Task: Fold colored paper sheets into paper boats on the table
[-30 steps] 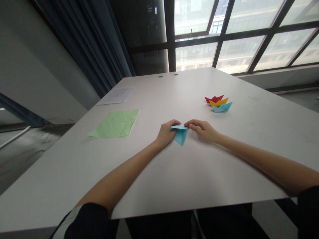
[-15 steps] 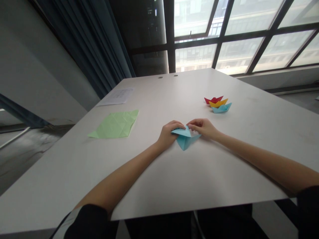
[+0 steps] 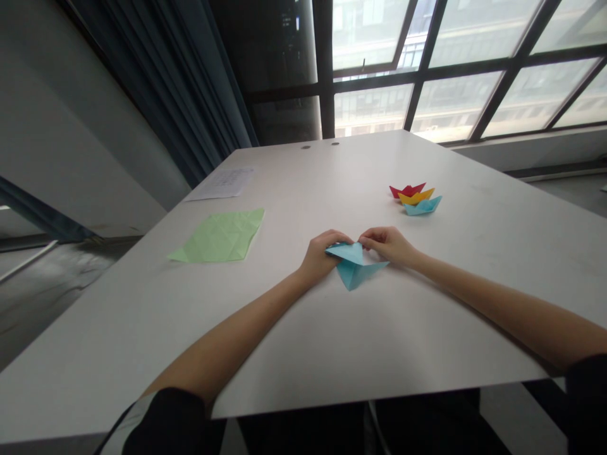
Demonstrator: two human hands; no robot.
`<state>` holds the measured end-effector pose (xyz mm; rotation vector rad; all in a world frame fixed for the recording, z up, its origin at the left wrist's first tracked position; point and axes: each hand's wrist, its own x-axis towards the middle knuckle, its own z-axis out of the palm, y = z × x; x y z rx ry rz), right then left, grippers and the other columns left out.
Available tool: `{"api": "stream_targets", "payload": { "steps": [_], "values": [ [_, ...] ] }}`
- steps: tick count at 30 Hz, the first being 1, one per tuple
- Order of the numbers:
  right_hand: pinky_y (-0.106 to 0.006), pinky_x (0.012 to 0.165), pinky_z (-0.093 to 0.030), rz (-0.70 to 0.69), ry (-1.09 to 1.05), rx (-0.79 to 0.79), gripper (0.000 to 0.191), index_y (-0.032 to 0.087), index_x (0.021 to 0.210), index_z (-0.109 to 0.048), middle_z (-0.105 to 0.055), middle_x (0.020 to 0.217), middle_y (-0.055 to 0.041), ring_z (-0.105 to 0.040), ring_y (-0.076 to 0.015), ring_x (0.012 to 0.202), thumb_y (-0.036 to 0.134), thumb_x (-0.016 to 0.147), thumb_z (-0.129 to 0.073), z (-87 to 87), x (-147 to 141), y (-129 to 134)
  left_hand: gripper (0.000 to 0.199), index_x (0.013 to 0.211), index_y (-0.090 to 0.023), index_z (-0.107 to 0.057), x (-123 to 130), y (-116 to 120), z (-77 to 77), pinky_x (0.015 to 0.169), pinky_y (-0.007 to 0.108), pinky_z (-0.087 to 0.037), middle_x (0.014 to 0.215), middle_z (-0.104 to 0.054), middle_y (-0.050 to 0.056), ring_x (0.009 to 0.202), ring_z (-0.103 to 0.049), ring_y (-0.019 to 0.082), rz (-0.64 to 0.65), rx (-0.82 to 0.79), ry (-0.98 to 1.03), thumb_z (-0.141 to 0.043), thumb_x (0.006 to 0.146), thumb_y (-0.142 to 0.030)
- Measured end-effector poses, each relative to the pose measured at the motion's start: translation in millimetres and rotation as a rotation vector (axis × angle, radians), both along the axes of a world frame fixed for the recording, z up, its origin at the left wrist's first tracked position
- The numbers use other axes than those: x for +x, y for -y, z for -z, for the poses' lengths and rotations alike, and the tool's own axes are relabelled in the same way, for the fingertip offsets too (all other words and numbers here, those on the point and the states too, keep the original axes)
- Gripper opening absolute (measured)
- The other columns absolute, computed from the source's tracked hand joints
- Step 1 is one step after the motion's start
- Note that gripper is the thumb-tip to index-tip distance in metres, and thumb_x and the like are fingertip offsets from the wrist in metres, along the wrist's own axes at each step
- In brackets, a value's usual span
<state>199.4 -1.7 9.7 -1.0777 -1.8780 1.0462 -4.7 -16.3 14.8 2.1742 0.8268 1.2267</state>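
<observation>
A light-blue sheet of origami paper (image 3: 353, 268), partly folded with pointed flaps, is between my two hands just above the white table (image 3: 303, 341). My left hand (image 3: 326, 253) is closed on its left side, thumb underneath and fingers on top. The fingertips of my right hand (image 3: 386, 245) pinch the paper's upper edge near the middle. One flap sticks out to the right below the right hand, and another points down toward me. Exactly how the layers lie under the fingers is hidden.
Three folded paper boats stand close together at the right: a red one (image 3: 406, 190), a yellow one (image 3: 416, 197) and a blue one (image 3: 423, 206). A creased green paper sheet (image 3: 220, 237) lies at the left, with a printed white sheet (image 3: 222, 184) behind it.
The blue paper's right flap has spread farther out to the right, and its lower point has dropped slightly. My right hand has shifted a little to the right; the left hand stays in place.
</observation>
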Motion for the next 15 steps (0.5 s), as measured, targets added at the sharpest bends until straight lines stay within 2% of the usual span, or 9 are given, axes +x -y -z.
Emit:
{"api": "stream_targets", "payload": {
  "steps": [4,7,12,15],
  "values": [
    [-0.027,0.062,-0.044,-0.011,-0.007,0.002,0.031,0.016,0.079,-0.063,-0.062,0.068,-0.0022,-0.055,-0.0135,0.063,0.045,0.076,-0.054,0.5,-0.1,-1.6,0.021,0.084,-0.017,-0.064,0.2,1.2,-0.8,0.074,0.026,-0.046,0.083,-0.065,0.002,0.077,-0.059,0.014,-0.01,-0.051,-0.028,-0.055,0.068,-0.005],
    [-0.027,0.064,-0.045,0.044,-0.054,0.025,0.032,0.016,0.079,-0.061,-0.062,0.071,-0.0029,-0.056,-0.0138,0.065,0.047,0.077,-0.052,0.5,1.2,-4.1,0.023,0.083,-0.017,-0.064,-0.2,0.6,-0.6,0.075,0.027,-0.046,0.083,-0.066,0.002,0.077,-0.06,0.014,-0.043,-0.038,-0.039,-0.053,0.068,-0.004],
    [-0.025,0.057,-0.042,0.216,-0.062,0.162,0.035,0.016,0.081,-0.061,-0.056,0.063,-0.0012,-0.053,-0.0125,0.06,0.048,0.081,-0.048,-5.2,4.1,-2.8,0.024,0.082,-0.017,-0.064,-3.9,-3.2,1.4,0.074,0.026,-0.046,0.082,-0.066,0.001,0.078,-0.06,0.013,-0.211,0.002,-0.05,-0.054,0.066,-0.002],
    [-0.025,0.052,-0.04,0.188,-0.037,0.167,0.035,0.016,0.084,-0.061,-0.054,0.055,0.0005,-0.051,-0.0119,0.053,0.049,0.08,-0.049,-7.6,3.8,2.3,0.021,0.081,-0.016,-0.063,-6.3,-6.2,3.7,0.074,0.026,-0.046,0.082,-0.066,0.001,0.078,-0.059,0.014,-0.317,0.022,-0.056,-0.054,0.067,-0.004]
  ]
}}
